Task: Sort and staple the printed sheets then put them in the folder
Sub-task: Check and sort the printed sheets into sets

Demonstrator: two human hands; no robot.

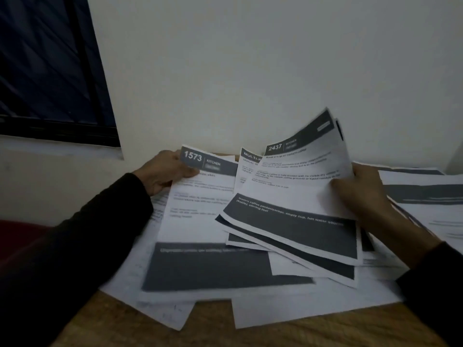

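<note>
On the wooden table (120,321), against the white wall (250,71), loose printed sheets (288,304) lie overlapped in a spread. Sheet 1573 (198,211) lies centre-left, its far-left corner pinched by the left hand (162,175). Sheet 2437 (298,194), with others beneath, is lifted and fanned, gripped at its right edge by the right hand (358,189). Window (50,66) far left.

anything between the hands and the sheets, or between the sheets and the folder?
Nothing between hands and paper: left hand grips the 1573 sheet, right hand holds the fanned 2437 sheets. No folder or stapler is in view, so that path cannot be judged.
</note>
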